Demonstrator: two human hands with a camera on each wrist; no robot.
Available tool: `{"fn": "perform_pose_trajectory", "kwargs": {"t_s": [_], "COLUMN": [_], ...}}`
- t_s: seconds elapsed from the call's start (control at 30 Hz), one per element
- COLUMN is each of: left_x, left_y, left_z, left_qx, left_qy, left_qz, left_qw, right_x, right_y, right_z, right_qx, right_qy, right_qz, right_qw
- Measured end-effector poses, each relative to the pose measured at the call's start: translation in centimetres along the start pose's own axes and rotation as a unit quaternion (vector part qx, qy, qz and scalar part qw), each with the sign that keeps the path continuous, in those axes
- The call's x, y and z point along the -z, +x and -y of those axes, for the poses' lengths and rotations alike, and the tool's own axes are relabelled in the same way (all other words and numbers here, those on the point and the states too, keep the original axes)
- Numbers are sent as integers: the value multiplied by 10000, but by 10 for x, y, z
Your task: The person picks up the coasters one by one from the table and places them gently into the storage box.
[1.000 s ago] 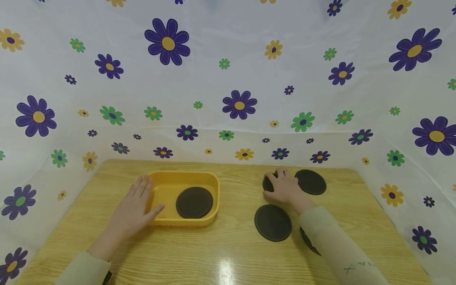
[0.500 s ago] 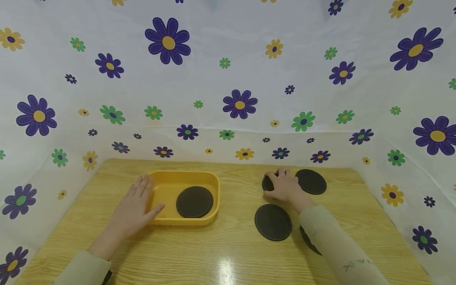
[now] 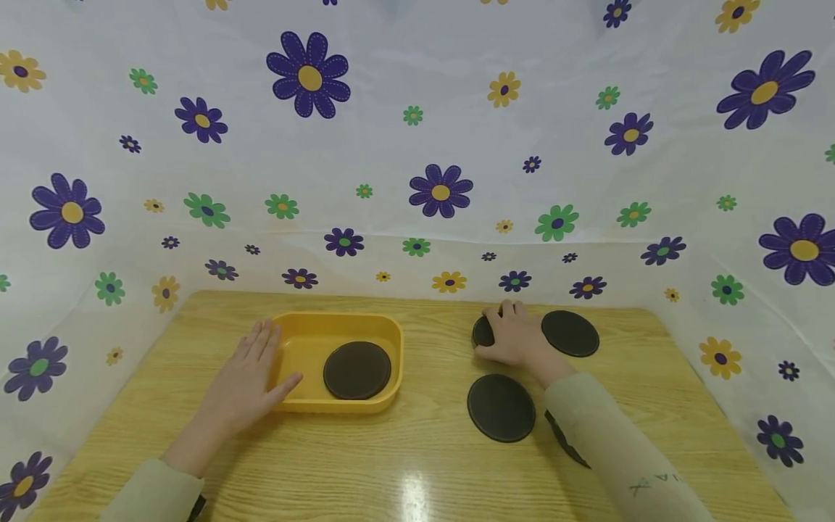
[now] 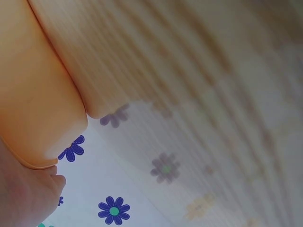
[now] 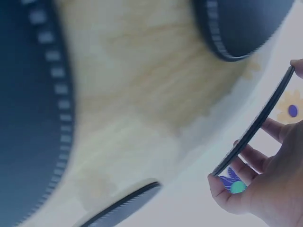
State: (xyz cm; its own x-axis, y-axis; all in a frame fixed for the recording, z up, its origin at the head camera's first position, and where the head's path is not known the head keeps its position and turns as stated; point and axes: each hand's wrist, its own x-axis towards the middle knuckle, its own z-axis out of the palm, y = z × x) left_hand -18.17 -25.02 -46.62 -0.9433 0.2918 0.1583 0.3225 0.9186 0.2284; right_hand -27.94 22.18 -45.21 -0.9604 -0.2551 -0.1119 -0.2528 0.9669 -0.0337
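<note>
My right hand (image 3: 517, 338) pinches a dark disc (image 5: 251, 130) by its rim, apparently tipped up off the worktop (image 3: 417, 464). The yellow tray (image 3: 388, 335) lies to its left, steadied by my flat left hand (image 3: 243, 384).

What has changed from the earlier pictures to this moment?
The right hand has shifted slightly left and away on its black disc, now lifting its edge with the fingers. The left hand stays on the yellow tray; the other discs have not moved.
</note>
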Motion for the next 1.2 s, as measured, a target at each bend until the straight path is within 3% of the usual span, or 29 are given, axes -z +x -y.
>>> {"fn": "perform_pose_trajectory", "kwargs": {"t_s": [0.5, 1.2], "left_x": [0, 2], "left_y": [0, 0], "left_z": [1, -2], "left_qx": [-6, -43], "left_qy": [98, 52], "left_qz": [-23, -15], "left_qw": [9999, 10000], "right_x": [26, 57], "right_y": [-1, -5], "right_z": [45, 116], "right_qx": [655, 1681], "right_qy": [-312, -236], "right_qz": [-676, -1077], "right_qw": [9951, 9796]}}
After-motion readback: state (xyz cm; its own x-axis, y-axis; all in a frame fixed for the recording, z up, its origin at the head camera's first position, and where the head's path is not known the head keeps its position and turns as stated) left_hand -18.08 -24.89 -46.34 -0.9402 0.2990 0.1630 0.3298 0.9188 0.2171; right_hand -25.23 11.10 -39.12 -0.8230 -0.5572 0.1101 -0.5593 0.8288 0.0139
